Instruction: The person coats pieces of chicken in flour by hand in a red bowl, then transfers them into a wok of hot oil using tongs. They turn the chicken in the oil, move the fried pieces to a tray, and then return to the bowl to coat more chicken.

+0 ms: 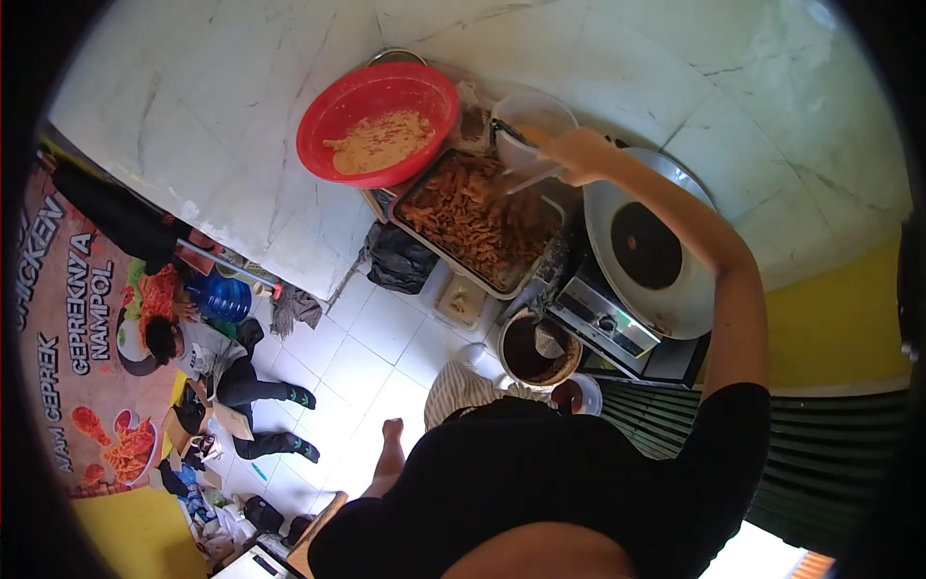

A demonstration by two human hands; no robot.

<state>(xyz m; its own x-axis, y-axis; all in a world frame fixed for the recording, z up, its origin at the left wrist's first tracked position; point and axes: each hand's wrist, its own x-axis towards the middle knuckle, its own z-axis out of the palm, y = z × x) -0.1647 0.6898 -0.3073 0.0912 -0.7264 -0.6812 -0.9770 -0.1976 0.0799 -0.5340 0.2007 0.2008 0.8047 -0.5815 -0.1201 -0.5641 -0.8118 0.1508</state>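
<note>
My right hand (579,157), fingers closed, grips a long shiny metal utensil (531,180). Its far end reaches over a rectangular metal tray (503,291) heaped with brown fried pieces (477,212). Beside that hand, against the wall, stands a clear plastic tub (535,108) with something yellow-orange inside. Away from the counter, my left hand (392,427) hangs low over the tiled floor, its fingers curled with nothing showing in them.
A red basin (333,164) of pale flour-like crumbs stands left of the tray. On the right, a wide pan (690,256) of dark liquid sits on a stove (603,314). Below are a dark-filled bucket (569,374) and a black plastic bag (397,259). Another person (207,352) sits on the floor.
</note>
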